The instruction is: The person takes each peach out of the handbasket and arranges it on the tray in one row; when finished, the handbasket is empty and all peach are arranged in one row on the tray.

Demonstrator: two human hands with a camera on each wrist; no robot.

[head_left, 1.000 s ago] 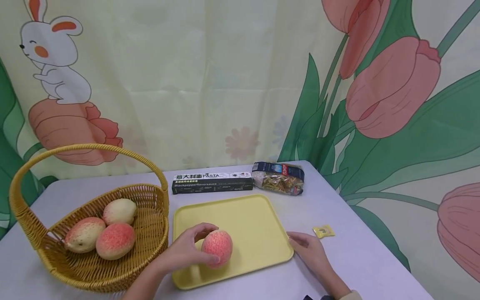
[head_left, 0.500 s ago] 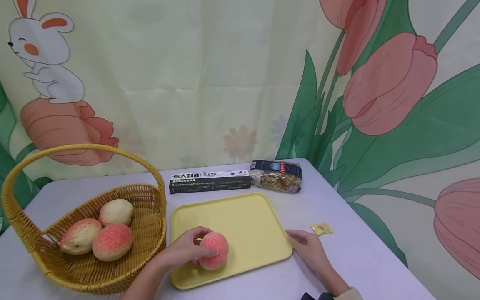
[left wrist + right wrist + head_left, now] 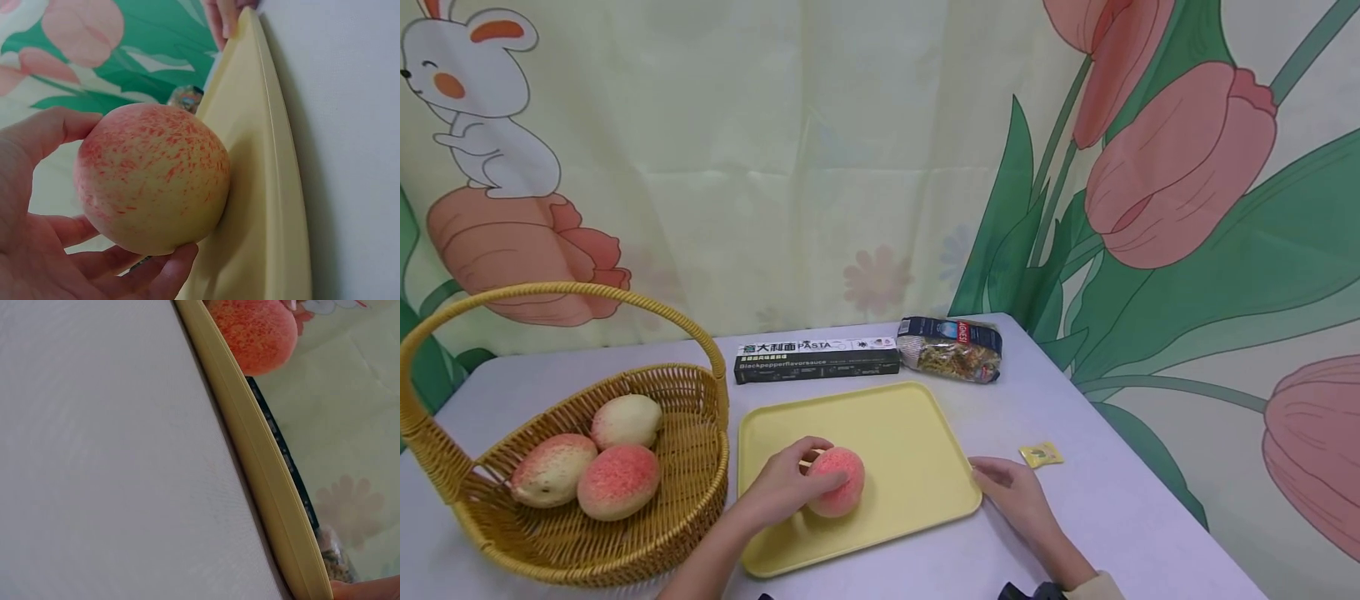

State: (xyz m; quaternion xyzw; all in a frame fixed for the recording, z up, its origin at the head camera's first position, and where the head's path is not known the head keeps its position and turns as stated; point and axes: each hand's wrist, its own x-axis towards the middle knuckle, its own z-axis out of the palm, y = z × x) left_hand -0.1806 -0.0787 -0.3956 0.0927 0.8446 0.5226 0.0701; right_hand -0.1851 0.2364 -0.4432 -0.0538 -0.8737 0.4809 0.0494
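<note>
A peach (image 3: 844, 499) was held by the curled fingers of the left hand (image 3: 786, 486) above a yellow tray (image 3: 902, 467), whose edge was pinched by the right hand (image 3: 1011, 493).

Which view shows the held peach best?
Left wrist: the held peach appears close-up and nearly whole. Head shows it smaller, partly covered by the left hand; right wrist, only part, cut off by the frame's top edge.
</note>
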